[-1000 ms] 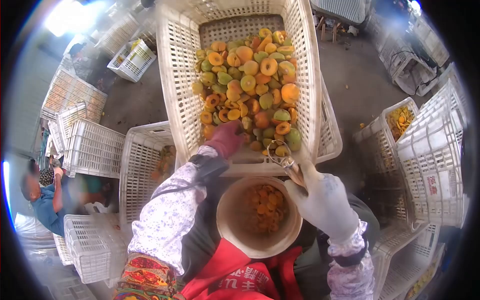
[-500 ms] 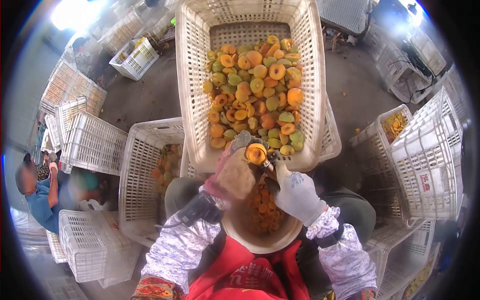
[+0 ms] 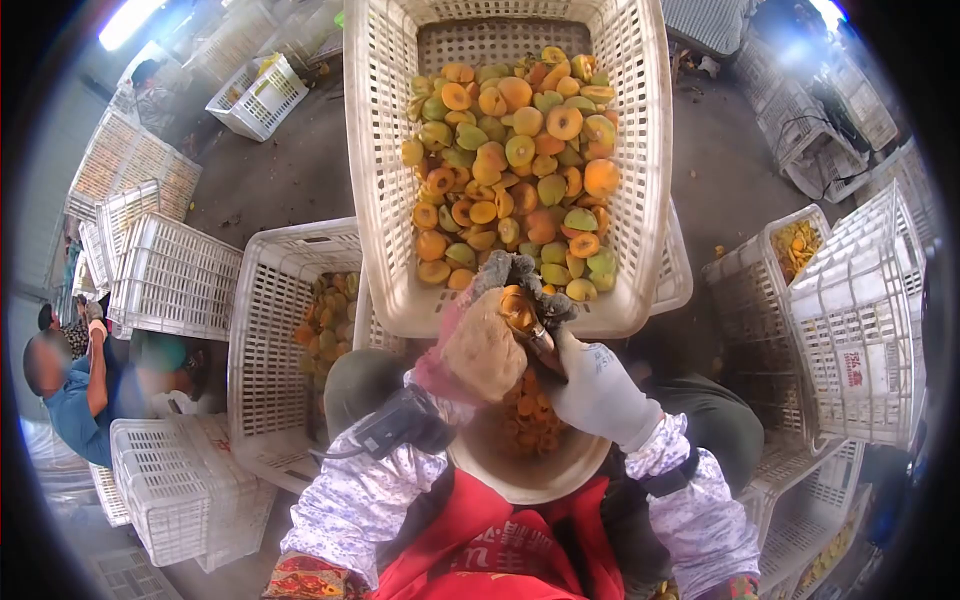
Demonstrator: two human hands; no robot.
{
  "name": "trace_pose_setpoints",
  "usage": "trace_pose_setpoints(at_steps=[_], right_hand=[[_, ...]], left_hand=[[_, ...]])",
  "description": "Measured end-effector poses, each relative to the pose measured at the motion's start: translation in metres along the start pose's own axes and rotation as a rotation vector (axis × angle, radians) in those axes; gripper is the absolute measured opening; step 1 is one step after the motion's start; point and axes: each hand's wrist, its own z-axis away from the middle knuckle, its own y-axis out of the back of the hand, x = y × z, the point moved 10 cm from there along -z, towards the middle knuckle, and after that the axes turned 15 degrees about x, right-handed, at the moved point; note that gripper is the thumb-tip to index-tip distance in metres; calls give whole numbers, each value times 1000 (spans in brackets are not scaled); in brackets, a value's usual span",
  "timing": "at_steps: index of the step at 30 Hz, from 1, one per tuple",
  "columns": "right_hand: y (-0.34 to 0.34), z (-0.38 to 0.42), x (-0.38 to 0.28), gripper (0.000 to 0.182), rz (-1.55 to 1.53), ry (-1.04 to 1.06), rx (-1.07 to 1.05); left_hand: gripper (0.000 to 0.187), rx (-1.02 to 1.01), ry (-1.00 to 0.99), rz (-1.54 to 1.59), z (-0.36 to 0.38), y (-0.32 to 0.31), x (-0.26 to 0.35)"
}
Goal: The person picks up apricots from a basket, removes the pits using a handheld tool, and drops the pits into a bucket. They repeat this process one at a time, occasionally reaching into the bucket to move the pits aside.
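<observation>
My left hand (image 3: 482,342), in a worn glove with dark, dirty fingertips, is closed around a yellow peach half (image 3: 517,308) above the near rim of the big crate. In a pale grey-white glove, my right hand (image 3: 603,392) grips a small metal-ended pitting tool (image 3: 543,347), its tip against the cut face of the fruit. Fingers partly hide both the tool and the peach. Directly below, between my knees, a round pale tub (image 3: 520,488) holds orange scraps (image 3: 530,420). The white crate (image 3: 640,170) in front contains many peach halves (image 3: 520,150), some hollowed.
Another crate (image 3: 262,330) with fruit stands at my left, beside stacked white crates (image 3: 180,275). To the right are more crates (image 3: 850,340), one with yellow pieces (image 3: 795,245). A seated person in blue (image 3: 85,400) is at far left. Concrete floor (image 3: 290,170) lies between.
The peach half has turned in my left hand, its opening now tilted toward the tool. My right hand has shifted slightly, with the tool pressed at the fruit. The whole view has moved a little.
</observation>
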Motion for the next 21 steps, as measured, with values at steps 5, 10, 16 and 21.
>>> trace_pose_setpoints(at_steps=[5, 10, 16, 21], right_hand=[[-13, -1, 7, 20, -349, -223, -174], [1, -2, -7, 27, -206, -102, -91], [16, 1, -14, 44, 18, -7, 51], [4, 3, -14, 46, 56, -11, 30]], left_hand=[[35, 49, -10, -6, 9, -9, 3], [36, -49, -502, -678, 25, -28, 23], [57, -129, -348, -331, 31, -34, 12], [48, -92, -318, -170, 30, -23, 18]])
